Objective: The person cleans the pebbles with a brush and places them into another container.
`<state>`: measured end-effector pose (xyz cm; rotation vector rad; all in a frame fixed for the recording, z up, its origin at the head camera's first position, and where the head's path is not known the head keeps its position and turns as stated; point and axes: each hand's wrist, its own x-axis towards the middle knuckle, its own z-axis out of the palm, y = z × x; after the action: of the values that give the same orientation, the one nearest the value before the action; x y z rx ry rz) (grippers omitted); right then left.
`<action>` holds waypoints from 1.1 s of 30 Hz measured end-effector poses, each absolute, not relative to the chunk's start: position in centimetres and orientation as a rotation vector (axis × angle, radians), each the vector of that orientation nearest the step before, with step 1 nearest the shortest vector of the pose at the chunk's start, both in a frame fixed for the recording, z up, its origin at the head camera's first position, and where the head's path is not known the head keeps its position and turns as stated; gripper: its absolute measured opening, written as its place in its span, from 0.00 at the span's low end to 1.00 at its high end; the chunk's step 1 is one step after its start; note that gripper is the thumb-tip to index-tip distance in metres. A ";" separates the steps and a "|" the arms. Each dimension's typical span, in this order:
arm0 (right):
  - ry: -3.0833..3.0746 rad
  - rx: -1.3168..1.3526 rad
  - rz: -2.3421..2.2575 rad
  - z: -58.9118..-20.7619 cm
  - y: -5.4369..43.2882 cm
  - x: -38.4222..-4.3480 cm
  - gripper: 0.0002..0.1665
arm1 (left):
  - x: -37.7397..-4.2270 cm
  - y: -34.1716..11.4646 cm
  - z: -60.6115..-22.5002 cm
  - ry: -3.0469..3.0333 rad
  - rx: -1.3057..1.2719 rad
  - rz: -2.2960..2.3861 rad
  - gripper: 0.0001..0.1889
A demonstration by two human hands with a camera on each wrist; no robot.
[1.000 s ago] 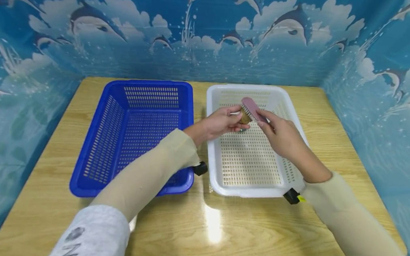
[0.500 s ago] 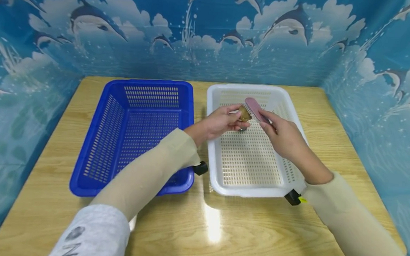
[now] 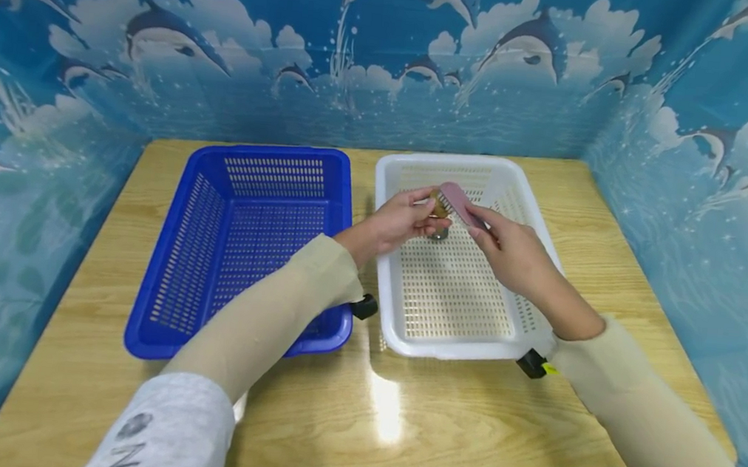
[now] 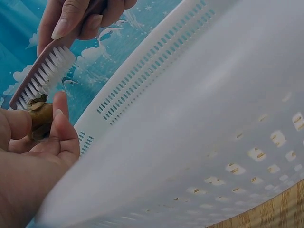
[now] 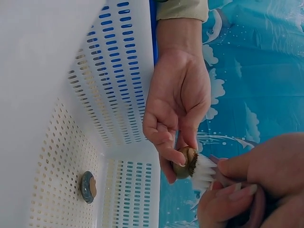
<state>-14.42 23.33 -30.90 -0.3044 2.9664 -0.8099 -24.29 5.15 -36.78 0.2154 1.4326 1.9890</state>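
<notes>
My left hand (image 3: 398, 221) pinches a small olive-brown snail (image 5: 183, 165) between thumb and fingers, above the far part of the white basket (image 3: 450, 350). In my right hand (image 3: 515, 253) is a pink-handled scrubbing brush (image 3: 455, 199), gripped by its handle. White bristles (image 4: 45, 78) meet the snail's dark, rough-looking opening in both wrist views. Below the hands, a second snail (image 5: 88, 187), dark grey with a tan opening, lies on the white basket's floor; in the head view the left fingers partly cover it.
A blue basket (image 3: 274, 154) stands left of the white one, its near right corner under the left forearm. Both baskets rest on a wooden table (image 3: 304, 420). A dolphin-print curtain (image 3: 359, 99) surrounds the back and sides.
The brush drew back a little to the right from the snail, then came left onto it again. Both hands shifted slightly left, showing more of the dark snail below.
</notes>
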 end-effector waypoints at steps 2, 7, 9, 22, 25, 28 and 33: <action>2.966 -0.305 -0.806 -30.9 23.3 -14.4 0.28 | -24.3 5.1 -36.8 1.429 0.219 1.985 0.23; 2.975 -0.328 -0.790 -30.7 23.1 -14.6 0.27 | -24.3 5.1 -36.8 1.421 0.229 1.964 0.24; 2.977 -0.335 -0.780 -30.7 23.2 -14.7 0.27 | -24.3 5.1 -36.8 1.424 0.234 1.950 0.24; 3.003 -0.312 -0.754 -31.1 23.9 -14.9 0.27 | -24.1 5.1 -36.6 1.434 0.232 1.918 0.26; 3.001 -0.301 -0.755 -31.2 24.0 -14.7 0.27 | -24.1 5.1 -36.6 1.439 0.232 1.934 0.25; 2.997 -0.288 -0.754 -31.1 24.1 -14.5 0.27 | -24.2 5.2 -36.8 1.447 0.221 1.961 0.25; 2.999 -0.300 -0.763 -31.2 24.0 -14.1 0.27 | -24.3 5.1 -36.7 1.442 0.197 1.999 0.24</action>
<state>-14.12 23.95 -31.23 -0.3004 2.9987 -0.7632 -24.33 5.06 -36.72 0.1972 1.4418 1.9986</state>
